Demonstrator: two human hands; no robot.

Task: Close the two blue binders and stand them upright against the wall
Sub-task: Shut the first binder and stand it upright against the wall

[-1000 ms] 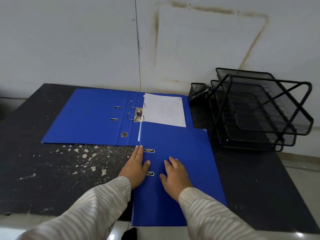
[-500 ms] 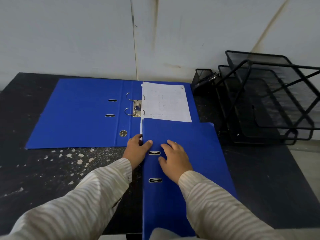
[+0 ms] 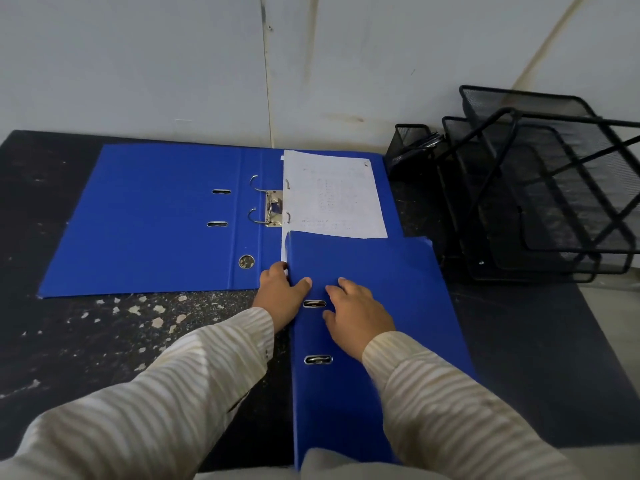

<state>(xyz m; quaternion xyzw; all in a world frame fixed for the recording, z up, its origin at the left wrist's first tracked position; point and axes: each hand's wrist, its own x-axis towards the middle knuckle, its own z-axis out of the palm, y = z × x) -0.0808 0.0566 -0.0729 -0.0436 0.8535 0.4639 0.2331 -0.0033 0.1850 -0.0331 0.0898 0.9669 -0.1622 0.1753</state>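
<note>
One blue binder (image 3: pixel 156 220) lies open flat against the wall, its metal rings (image 3: pixel 270 207) showing and a white sheet (image 3: pixel 336 195) on its right half. A second blue binder (image 3: pixel 388 271) lies closed, and its far end overlaps the open one. My left hand (image 3: pixel 282 296) grips the closed binder's spine edge near the far corner, thumb on the cover and fingers round the side. My right hand (image 3: pixel 356 313) lies flat on the cover beside the upper slot, fingers spread. The binder's near end is hidden by my sleeves.
A black mesh letter tray (image 3: pixel 540 188) and a small mesh pen holder (image 3: pixel 412 140) stand at the right by the wall (image 3: pixel 173 64). The dark table (image 3: pixel 104 341) has pale flecks on its left part. Its front edge is near my body.
Both hands have slid along the closed binder toward its far end. My left hand has gone from lying flat to gripping the spine edge. The view has moved closer.
</note>
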